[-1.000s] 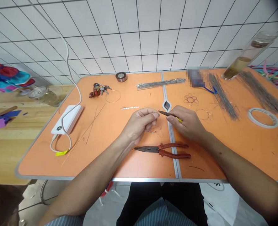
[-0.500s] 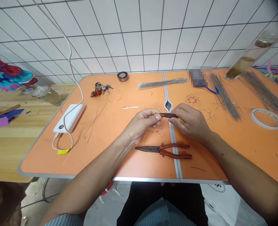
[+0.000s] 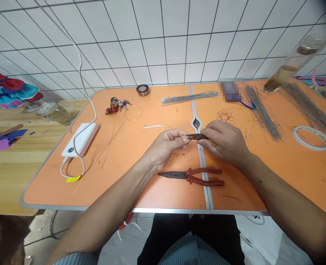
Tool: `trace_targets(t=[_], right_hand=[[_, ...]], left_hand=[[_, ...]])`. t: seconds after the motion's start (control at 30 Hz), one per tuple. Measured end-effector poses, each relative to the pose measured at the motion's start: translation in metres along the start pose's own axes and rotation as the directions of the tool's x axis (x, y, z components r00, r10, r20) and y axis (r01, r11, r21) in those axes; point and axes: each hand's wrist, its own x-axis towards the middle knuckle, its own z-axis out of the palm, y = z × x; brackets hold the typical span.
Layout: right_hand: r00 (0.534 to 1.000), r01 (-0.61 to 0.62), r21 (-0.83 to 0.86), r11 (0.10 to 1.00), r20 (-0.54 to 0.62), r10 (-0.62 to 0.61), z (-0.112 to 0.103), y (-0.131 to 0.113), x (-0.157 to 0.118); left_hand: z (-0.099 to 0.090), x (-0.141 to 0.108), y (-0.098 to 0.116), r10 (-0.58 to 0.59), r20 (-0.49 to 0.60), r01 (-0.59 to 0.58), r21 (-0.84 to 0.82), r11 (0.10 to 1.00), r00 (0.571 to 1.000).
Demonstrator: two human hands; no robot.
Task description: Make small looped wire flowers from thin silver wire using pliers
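Note:
My right hand (image 3: 225, 141) is closed around small pliers (image 3: 196, 136) with dark jaws and a yellow handle, most of which the palm hides. The plier tips reach my left fingertips. My left hand (image 3: 170, 144) is closed in a pinch on a thin wire (image 3: 183, 155), whose bent loops show just under the fingers; the pinched part is hidden. Below both hands, long-nose pliers (image 3: 190, 176) with red handles lie on the orange table (image 3: 119, 184), pointing left.
Wire bundles (image 3: 189, 98) lie at the back and right, near a wire flower (image 3: 225, 115) and a white tape roll (image 3: 312, 138). Keys (image 3: 119, 105), black tape (image 3: 143, 90) and a white power bank (image 3: 80, 140) sit left. A glass bottle (image 3: 292, 66) stands back right.
My right hand has turned the small pliers slightly, so their jaws show broader now. My left hand stays almost in place, still pinching. The view has shifted a little.

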Motion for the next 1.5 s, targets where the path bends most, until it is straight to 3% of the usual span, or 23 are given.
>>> trace_targets(t=[0.27, 0.67, 0.83, 1.0, 1.27, 1.5], right_hand=[[0.998, -0.045, 0.038, 0.998, 0.044, 0.043, -0.002, 0.001, 0.0], [0.999, 0.039, -0.054, 0.998, -0.014, -0.04, -0.006, 0.003, 0.001], [0.999, 0.006, -0.031, 1.0, 0.035, -0.005, -0.008, 0.002, 0.001], [1.0, 0.018, -0.031, 0.999, 0.006, -0.017, -0.008, 0.0, 0.0], [0.994, -0.107, 0.116, 0.987, 0.014, 0.107, 0.003, 0.001, -0.002], [0.998, -0.064, 0.105, 0.992, -0.003, 0.065, 0.002, 0.004, -0.002]], left_hand=[[0.002, -0.002, 0.004, -0.047, 0.04, 0.049, -0.041, 0.998, 0.998], [-0.002, -0.003, 0.003, 0.0, 0.081, -0.003, 0.041, 0.999, 0.997], [-0.002, -0.003, 0.004, -0.006, 0.083, 0.003, 0.036, 0.999, 0.997], [-0.002, -0.003, 0.002, -0.003, 0.092, 0.002, 0.017, 1.0, 0.996], [0.0, -0.002, 0.001, 0.05, 0.011, -0.051, 0.018, 0.999, 0.999], [-0.002, -0.001, 0.0, 0.058, 0.017, -0.058, 0.032, 0.998, 0.998]])
